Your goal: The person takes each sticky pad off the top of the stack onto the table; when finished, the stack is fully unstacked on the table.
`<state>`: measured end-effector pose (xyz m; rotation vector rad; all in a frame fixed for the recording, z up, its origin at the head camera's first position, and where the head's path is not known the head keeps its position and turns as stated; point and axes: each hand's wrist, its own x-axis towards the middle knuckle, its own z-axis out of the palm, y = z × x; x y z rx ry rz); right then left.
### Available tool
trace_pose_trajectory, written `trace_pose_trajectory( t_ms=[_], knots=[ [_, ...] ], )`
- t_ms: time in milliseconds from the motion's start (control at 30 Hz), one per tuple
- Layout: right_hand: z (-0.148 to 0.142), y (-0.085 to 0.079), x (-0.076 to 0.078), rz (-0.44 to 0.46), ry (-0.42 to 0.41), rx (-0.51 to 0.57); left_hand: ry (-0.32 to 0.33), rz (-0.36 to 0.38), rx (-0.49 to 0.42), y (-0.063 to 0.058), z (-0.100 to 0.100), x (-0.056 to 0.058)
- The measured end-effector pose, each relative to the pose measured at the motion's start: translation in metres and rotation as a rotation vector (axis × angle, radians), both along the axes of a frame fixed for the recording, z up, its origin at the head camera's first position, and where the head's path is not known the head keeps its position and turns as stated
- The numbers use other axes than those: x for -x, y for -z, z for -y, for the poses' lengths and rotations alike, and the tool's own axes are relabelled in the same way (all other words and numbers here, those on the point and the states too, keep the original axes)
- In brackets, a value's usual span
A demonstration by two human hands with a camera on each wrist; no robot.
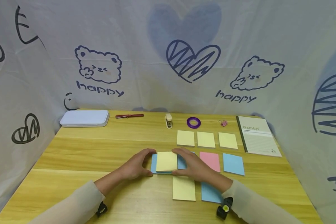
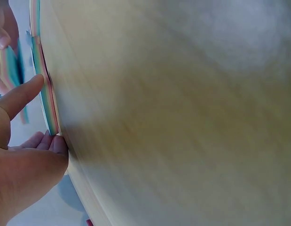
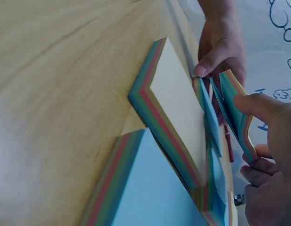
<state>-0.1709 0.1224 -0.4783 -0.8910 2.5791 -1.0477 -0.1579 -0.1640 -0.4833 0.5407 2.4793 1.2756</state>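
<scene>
My right hand (image 1: 194,168) pinches a sticky-note pad (image 1: 166,161) with a yellow top, its thumb on the near edge and fingers on the far edge. The right wrist view shows that pad's blue underside (image 3: 232,113) and striped layers, raised and tilted. Below it lies a blue-topped pad (image 1: 154,165) on the table; my left hand (image 1: 135,164) holds it by its left end, thumb near and fingers far. Another blue-topped pad (image 1: 181,162) is partly hidden behind the right hand. Beneath the right forearm sit a yellow pad (image 1: 184,189) and a blue pad (image 1: 211,192).
To the right lie a pink pad (image 1: 210,160), a blue pad (image 1: 233,164) and a notebook (image 1: 259,137). Three yellow pads (image 1: 185,138) form a row behind. Along the back are a white case (image 1: 85,118), pen (image 1: 129,116), stapler (image 1: 169,120), purple tape roll (image 1: 188,122) and pink clips (image 1: 224,123).
</scene>
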Motion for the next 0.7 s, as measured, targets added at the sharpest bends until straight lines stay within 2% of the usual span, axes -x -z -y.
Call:
trace_pose_trajectory(
  t_ms=[333, 700],
  knots=[
    [-0.049, -0.009, -0.022, -0.010, 0.064, 0.052, -0.008, 0.002, 0.013, -0.001, -0.001, -0.001],
    [-0.128, -0.010, -0.061, 0.014, 0.222, 0.053, -0.003, 0.003, 0.004, 0.000, -0.001, -0.001]
  ],
)
